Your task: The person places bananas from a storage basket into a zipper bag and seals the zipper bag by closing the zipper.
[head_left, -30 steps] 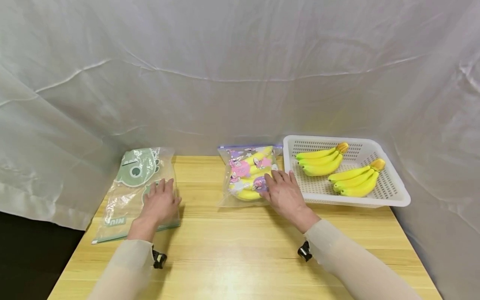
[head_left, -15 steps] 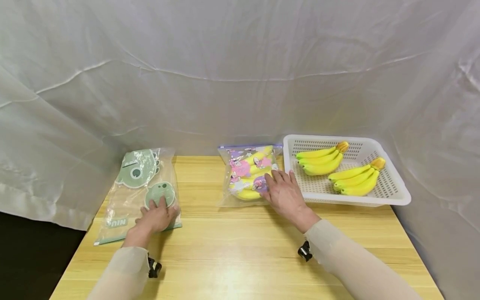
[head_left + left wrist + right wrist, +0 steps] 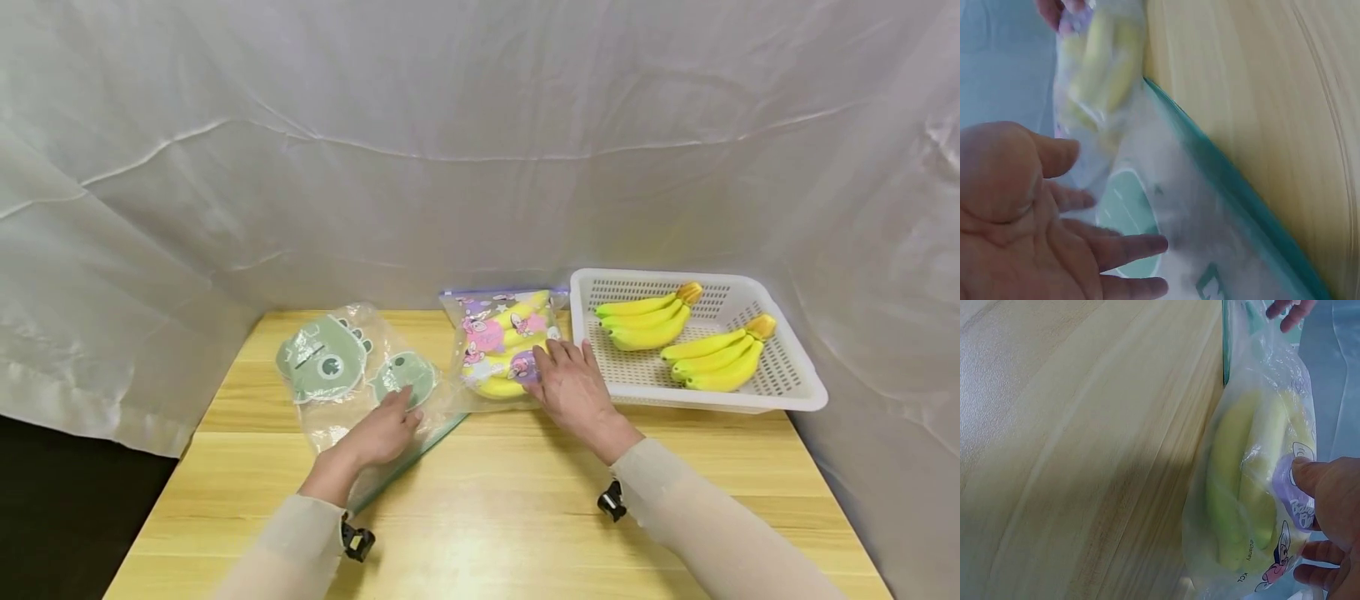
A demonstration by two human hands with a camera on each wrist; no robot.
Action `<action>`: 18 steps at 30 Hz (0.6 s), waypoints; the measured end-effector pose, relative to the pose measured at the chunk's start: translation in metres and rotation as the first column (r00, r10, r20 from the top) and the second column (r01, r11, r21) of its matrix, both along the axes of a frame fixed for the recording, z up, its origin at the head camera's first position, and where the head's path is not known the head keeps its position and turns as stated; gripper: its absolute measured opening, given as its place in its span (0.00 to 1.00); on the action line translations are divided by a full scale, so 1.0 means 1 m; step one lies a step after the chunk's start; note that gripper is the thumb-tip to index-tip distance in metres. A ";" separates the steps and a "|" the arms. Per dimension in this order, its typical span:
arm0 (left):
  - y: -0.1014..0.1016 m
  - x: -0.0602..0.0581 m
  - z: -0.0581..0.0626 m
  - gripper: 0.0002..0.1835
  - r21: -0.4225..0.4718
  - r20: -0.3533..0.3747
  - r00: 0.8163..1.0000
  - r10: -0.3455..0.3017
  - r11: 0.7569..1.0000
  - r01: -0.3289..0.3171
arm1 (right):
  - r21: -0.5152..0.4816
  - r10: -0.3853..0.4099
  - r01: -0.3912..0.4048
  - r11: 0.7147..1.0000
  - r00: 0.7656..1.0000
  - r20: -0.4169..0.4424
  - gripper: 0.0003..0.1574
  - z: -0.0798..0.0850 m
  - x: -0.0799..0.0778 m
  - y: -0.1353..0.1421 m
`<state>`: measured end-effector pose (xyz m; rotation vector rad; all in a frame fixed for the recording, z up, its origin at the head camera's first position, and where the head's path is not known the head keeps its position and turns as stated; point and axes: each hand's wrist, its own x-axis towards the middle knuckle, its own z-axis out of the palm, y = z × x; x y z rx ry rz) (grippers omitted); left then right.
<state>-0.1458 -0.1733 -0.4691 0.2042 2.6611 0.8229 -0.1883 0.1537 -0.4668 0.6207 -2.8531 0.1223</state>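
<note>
Now the clear, green-printed plastic bag (image 3: 360, 387) has slid rightward, close beside clear-bagged yellow bananas (image 3: 517, 337). Left grip (image 3: 378, 437), right grip (image 3: 576, 392): fingers apart.

Both arms (image 3: 716, 521) stretch forward: left hand (image 3: 381, 432) palm down, fingers (image 3: 1138, 247) extended; right hand (image 3: 573, 387) palm down too, slightly spread!

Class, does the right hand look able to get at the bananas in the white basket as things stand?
Probably yes: the right hand touches the pink-and-purple bag right beside the white basket, whose top is open, and nothing covers the banana bunches lying inside.
</note>
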 end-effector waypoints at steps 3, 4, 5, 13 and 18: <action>0.002 0.001 0.002 0.32 -0.055 -0.076 0.996 -0.044 0.998 0.040 | -0.001 0.000 0.000 1.000 1.000 0.004 0.40 0.000 0.000 0.001; -0.002 0.001 0.002 0.33 -0.092 -0.089 0.995 -0.050 0.995 0.042 | -0.003 -0.001 0.001 1.000 1.000 0.004 0.40 0.000 0.000 0.001; -0.006 0.001 0.001 0.35 -0.135 -0.096 0.994 -0.055 0.990 0.042 | -0.005 -0.003 0.003 1.000 1.000 0.007 0.41 0.000 0.000 0.001; -0.050 -0.001 -0.015 0.57 -0.267 0.021 0.999 -0.030 0.963 0.035 | -0.032 0.018 -0.017 0.999 1.000 0.022 0.39 0.002 -0.001 -0.005; -0.056 0.004 -0.022 0.59 -0.288 0.088 0.995 0.041 0.957 -0.014 | -0.029 0.036 -0.035 0.999 0.999 0.023 0.38 0.000 -0.002 -0.009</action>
